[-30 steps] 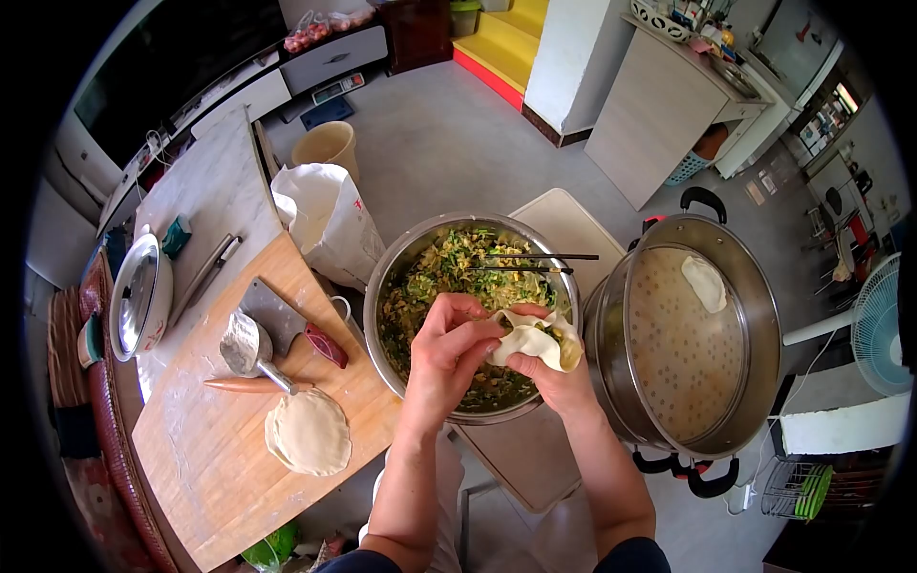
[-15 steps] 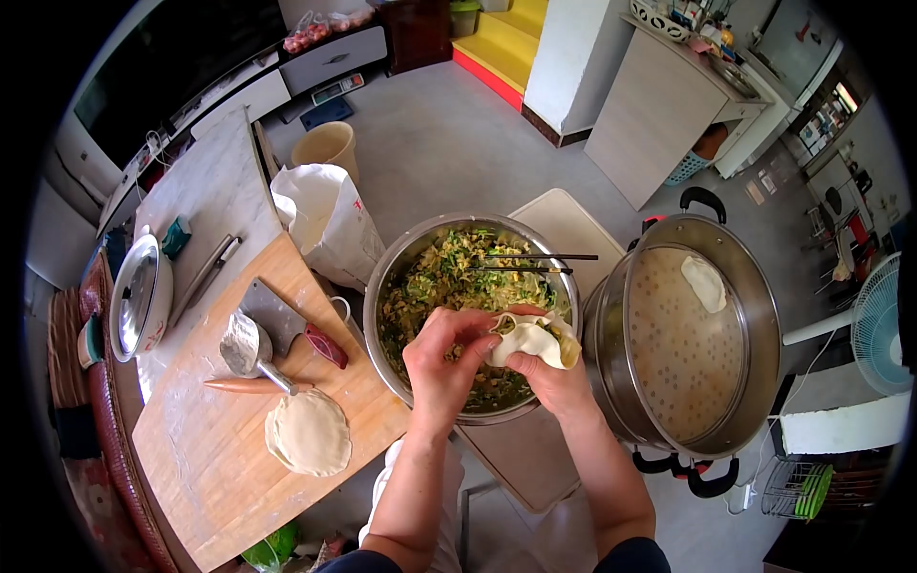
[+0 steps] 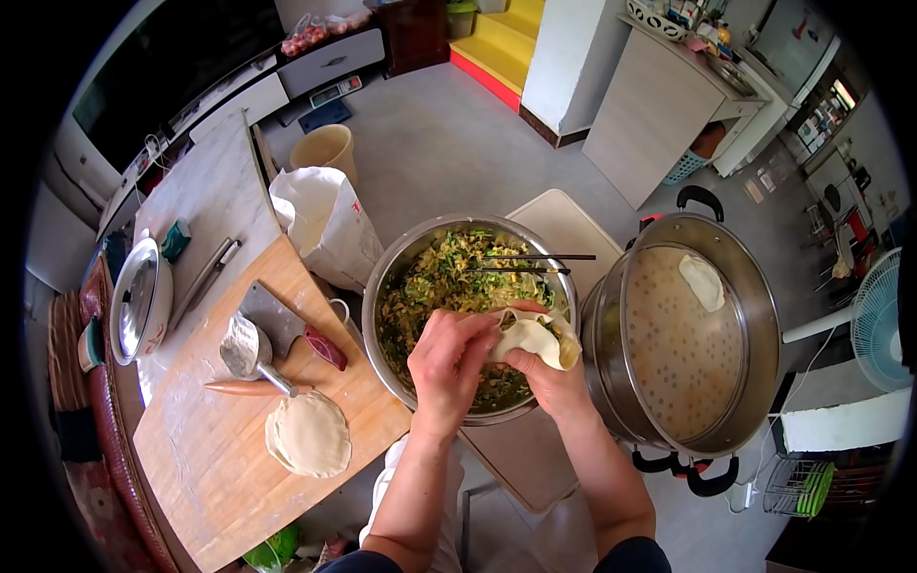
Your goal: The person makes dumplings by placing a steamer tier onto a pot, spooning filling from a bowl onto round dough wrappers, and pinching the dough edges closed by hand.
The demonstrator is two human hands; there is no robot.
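Over a steel bowl of chopped green-and-yellow filling [image 3: 435,282], a partly folded dumpling [image 3: 531,340] is held between my two hands. My right hand [image 3: 554,384] grips it from the right, thumb across the front of the pale dough. At the dumpling's left end, the bent fingers of my left hand [image 3: 447,358] are pinched together at the dough edge. Filling shows inside the fold near the top. Two dark chopsticks [image 3: 540,257] rest in the bowl, their ends over its right rim.
Right of the bowl stands a steamer pot [image 3: 659,382] with one dumpling [image 3: 703,283] inside. On the wooden board [image 3: 201,468] at left lie a round dough wrapper [image 3: 309,435], a cleaver [image 3: 272,315], a rolling pin [image 3: 234,388] and a floury scoop [image 3: 244,349]. A white flour bag [image 3: 325,224] stands behind.
My left fingers have shifted slightly and curled over the dumpling's left end, so less filling shows there. My right hand keeps its grip almost in place.
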